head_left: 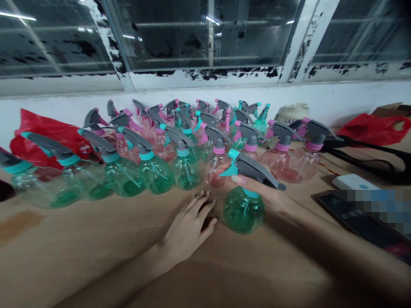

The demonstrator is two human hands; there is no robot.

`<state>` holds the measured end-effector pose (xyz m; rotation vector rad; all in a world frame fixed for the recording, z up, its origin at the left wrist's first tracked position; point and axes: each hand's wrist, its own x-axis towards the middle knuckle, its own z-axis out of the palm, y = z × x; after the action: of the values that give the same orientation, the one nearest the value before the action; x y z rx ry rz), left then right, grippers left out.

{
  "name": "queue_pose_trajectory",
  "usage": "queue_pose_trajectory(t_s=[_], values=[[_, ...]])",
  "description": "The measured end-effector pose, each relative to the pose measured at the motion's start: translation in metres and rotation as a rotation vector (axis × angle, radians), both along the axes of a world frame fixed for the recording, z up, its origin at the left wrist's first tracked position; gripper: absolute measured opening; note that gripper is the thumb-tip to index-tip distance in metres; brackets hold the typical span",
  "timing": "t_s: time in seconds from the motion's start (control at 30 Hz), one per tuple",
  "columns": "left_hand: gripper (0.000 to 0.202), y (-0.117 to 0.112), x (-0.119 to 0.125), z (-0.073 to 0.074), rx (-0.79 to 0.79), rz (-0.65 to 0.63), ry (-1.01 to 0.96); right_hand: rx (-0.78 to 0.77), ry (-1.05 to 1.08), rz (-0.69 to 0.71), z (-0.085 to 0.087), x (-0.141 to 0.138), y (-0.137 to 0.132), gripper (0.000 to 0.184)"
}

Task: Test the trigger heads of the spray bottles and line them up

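My right hand (260, 191) is wrapped round the neck of a green spray bottle (243, 210) with a grey and teal trigger head, which stands upright on the brown table (80, 248). My left hand (189, 226) lies flat on the table just left of that bottle, fingers stretched out and holding nothing. Behind both hands stand several green spray bottles (154, 171) and pink spray bottles (282, 162) in rows.
Red plastic bags lie at the far left (48, 132) and far right (375, 128). A white jar (292, 112) stands behind the pink bottles. A black strap (369, 160), a white block (353, 182) and a dark phone (362, 222) lie at right. A white wall with windows runs behind.
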<state>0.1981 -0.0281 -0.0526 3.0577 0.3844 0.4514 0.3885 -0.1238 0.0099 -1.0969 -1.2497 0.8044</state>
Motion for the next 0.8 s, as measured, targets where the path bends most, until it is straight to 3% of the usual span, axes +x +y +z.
queue_pose_trajectory(t_s=[0.17, 0.37, 0.57, 0.7, 0.8], values=[[0.036, 0.002, -0.001, -0.002, -0.014, -0.01, -0.023, 0.04, 0.011, 0.031, 0.001, -0.001, 0.0, 0.026], [0.038, 0.002, -0.001, -0.001, -0.01, -0.02, -0.007, -0.097, -0.022, -0.004, -0.005, 0.002, -0.003, 0.029], [0.038, 0.002, -0.001, -0.001, -0.023, -0.015, -0.028, -0.042, -0.116, -0.089, -0.007, 0.003, -0.005, 0.03], [0.038, 0.002, -0.002, 0.0, -0.02, -0.017, -0.018, 0.03, -0.284, -0.259, 0.001, 0.002, -0.006, 0.025], [0.038, 0.002, -0.002, 0.0, -0.017, -0.02, -0.014, 0.046, -0.295, -0.257, 0.005, 0.0, -0.007, 0.027]])
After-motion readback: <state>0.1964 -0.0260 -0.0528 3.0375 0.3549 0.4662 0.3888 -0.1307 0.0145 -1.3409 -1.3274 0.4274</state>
